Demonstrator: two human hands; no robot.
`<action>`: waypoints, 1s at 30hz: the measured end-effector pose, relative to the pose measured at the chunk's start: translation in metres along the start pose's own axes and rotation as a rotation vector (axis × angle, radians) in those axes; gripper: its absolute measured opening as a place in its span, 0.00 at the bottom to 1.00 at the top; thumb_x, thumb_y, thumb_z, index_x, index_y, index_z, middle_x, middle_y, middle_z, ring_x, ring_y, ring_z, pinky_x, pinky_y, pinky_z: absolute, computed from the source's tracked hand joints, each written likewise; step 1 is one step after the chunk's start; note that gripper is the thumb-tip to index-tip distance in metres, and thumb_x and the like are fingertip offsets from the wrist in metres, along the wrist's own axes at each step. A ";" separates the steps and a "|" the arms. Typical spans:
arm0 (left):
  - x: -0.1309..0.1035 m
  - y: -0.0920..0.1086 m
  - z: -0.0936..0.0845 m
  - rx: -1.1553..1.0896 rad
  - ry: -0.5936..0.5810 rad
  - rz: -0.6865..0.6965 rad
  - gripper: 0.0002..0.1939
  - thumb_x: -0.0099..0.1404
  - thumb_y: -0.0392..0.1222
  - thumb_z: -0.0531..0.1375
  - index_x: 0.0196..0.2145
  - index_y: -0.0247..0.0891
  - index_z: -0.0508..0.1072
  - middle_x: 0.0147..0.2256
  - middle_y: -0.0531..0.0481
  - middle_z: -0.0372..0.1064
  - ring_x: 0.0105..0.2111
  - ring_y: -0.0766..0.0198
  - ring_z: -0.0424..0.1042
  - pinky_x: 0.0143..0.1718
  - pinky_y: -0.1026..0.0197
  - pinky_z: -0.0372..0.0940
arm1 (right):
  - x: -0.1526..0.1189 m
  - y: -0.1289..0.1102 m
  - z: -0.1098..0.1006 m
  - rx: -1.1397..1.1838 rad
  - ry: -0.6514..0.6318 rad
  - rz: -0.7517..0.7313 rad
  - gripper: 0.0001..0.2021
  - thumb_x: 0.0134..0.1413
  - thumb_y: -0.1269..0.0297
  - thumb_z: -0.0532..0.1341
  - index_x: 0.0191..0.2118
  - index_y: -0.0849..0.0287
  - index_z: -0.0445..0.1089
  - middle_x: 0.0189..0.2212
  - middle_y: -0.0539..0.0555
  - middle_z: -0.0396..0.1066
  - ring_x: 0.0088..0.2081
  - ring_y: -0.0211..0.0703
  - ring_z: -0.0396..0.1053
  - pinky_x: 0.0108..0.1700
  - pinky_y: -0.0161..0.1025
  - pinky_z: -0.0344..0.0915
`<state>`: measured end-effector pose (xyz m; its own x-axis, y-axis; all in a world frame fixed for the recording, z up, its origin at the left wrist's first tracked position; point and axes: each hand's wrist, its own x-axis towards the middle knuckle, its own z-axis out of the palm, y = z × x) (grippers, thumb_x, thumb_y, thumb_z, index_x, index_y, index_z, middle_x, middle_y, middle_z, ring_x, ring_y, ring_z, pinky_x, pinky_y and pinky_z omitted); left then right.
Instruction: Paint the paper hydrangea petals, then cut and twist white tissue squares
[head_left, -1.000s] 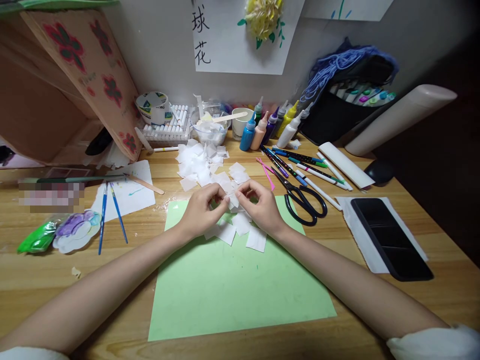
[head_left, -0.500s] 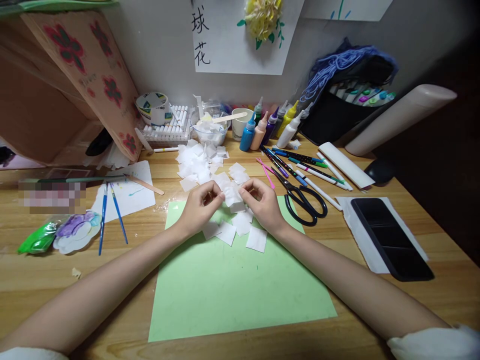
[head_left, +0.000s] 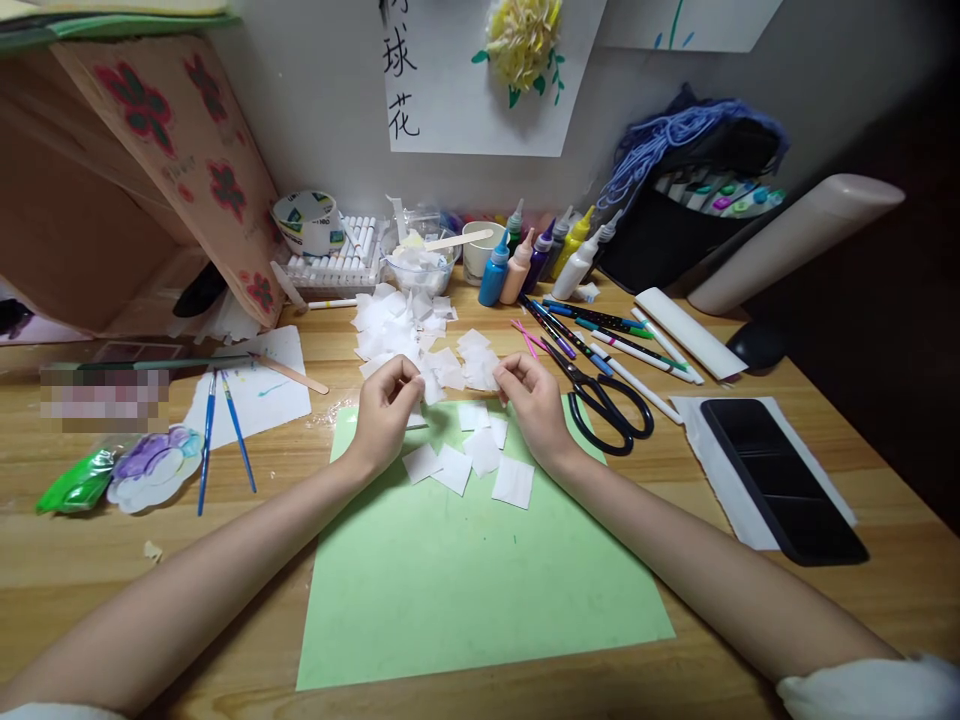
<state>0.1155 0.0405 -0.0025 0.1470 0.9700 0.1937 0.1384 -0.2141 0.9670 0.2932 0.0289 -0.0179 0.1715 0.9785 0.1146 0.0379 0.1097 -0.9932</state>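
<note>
My left hand (head_left: 384,412) is closed in a pinch, with a thin white paper square (head_left: 433,387) at its fingertips. Across a small gap, my right hand (head_left: 534,412) is pinched too, its fingertips on another thin white paper piece (head_left: 482,374), which overlaps others lying behind it. Below and between the hands, several white squares (head_left: 514,482) lie loose on a light green sheet (head_left: 480,590). Behind my left hand spreads a pile of white paper pieces (head_left: 390,325) on the wooden table.
Black-handled scissors (head_left: 609,410) lie just right of my right hand, with markers (head_left: 637,382) beyond. Paint bottles (head_left: 493,272) and a clear bowl (head_left: 420,268) stand at the back. A phone (head_left: 780,480) lies right; paintbrushes (head_left: 206,440) lie left.
My hands, which met over one white paper piece, have moved apart, each with thin paper at its fingertips. Squares on the green sheet that were covered now show.
</note>
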 end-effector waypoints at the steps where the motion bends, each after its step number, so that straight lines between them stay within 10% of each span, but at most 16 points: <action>1: 0.000 0.000 0.001 0.018 0.025 -0.012 0.10 0.58 0.36 0.53 0.20 0.38 0.58 0.19 0.57 0.54 0.21 0.70 0.54 0.24 0.64 0.51 | 0.000 0.000 0.000 -0.001 0.003 0.001 0.06 0.50 0.64 0.58 0.26 0.58 0.61 0.22 0.46 0.59 0.24 0.34 0.57 0.28 0.35 0.55; 30: -0.003 0.004 0.009 0.254 -0.187 0.034 0.10 0.63 0.46 0.54 0.29 0.37 0.67 0.26 0.53 0.65 0.25 0.68 0.61 0.27 0.65 0.56 | -0.010 -0.007 0.004 -0.162 -0.214 -0.141 0.05 0.54 0.64 0.58 0.29 0.58 0.65 0.28 0.49 0.66 0.32 0.38 0.65 0.35 0.36 0.62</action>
<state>0.1243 0.0355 -0.0011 0.3300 0.9288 0.1688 0.3668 -0.2909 0.8836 0.2877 0.0190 -0.0126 -0.0576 0.9720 0.2278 0.2058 0.2348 -0.9500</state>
